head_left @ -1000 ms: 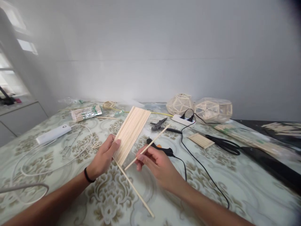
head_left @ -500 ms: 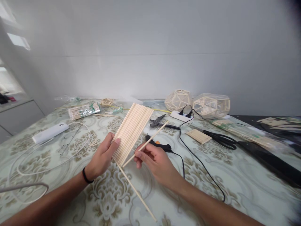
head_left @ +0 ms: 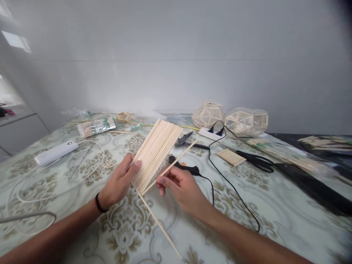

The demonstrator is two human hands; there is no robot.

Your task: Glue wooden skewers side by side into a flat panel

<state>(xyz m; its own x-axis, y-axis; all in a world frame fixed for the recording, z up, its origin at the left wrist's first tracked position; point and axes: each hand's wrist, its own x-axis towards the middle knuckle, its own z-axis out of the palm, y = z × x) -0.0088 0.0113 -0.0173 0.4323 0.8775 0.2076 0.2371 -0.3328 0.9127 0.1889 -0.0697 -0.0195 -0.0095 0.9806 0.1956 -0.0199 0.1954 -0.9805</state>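
Observation:
My left hand (head_left: 122, 179) grips the left edge of a flat panel of wooden sticks (head_left: 157, 152) laid side by side, its thumb on top. The panel is raised and tilted above the table. One long stick (head_left: 161, 222) runs under the panel's lower end and sticks out toward me. Between thumb and fingers, my right hand (head_left: 177, 185) pinches a single wooden stick (head_left: 183, 154). This stick slants beside the panel, its lower end at the panel's bottom right corner. Just beyond my right hand lies a black glue gun (head_left: 185, 168).
Pliers (head_left: 184, 139), a white power strip (head_left: 211, 134), a small stick panel (head_left: 231, 156) and black-handled scissors (head_left: 258, 161) lie to the right. Two geometric stick frames (head_left: 246, 122) stand by the wall. Packed sticks (head_left: 96, 127) and a white device with a cord (head_left: 56, 153) lie left.
The pinched stick's lower end has come closer to the panel's bottom corner. The view has shifted slightly; both hands keep their hold.

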